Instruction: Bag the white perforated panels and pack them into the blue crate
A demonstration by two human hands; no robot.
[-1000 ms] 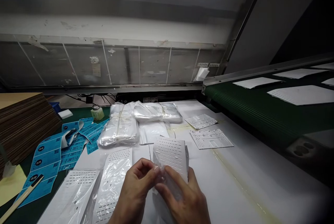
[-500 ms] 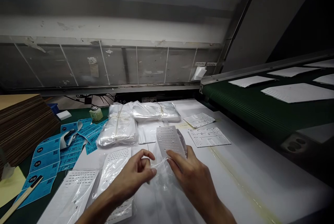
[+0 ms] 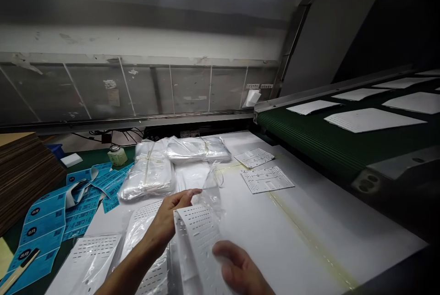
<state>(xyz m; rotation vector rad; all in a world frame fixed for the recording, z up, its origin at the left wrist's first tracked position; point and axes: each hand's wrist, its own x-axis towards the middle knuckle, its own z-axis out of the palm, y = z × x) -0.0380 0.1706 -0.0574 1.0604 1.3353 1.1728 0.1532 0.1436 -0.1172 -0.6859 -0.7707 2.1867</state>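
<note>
My left hand (image 3: 172, 215) is closed, its fingertips pinching the edge of a clear plastic bag (image 3: 210, 194) that rises behind the boards. In my right hand (image 3: 240, 267) are thin white slotted boards (image 3: 197, 226), tilted up towards me with a gap between the layers; the thumb lies on the front one. That hand is slightly blurred. Beneath my left forearm rests a bagged slotted board (image 3: 151, 281), and left of it another bagged board (image 3: 92, 263). Two white boards with small printed marks, one nearer (image 3: 267, 179) and one farther (image 3: 254, 158), lie beyond my right hand.
Tied bundles of clear bags (image 3: 147, 176) lie at the back of the white work surface (image 3: 316, 221). To the left are blue label strips (image 3: 48, 221), a brush (image 3: 20, 267), a small bottle (image 3: 117, 155) and stacked brown sheets (image 3: 27, 180). A green conveyor (image 3: 309, 148) carrying white boards stands at right.
The slotted boards came down and nearer to me in my right hand, out from the bag's mouth area. My left hand shifted slightly left and up, with the bag pinched. The view turned right.
</note>
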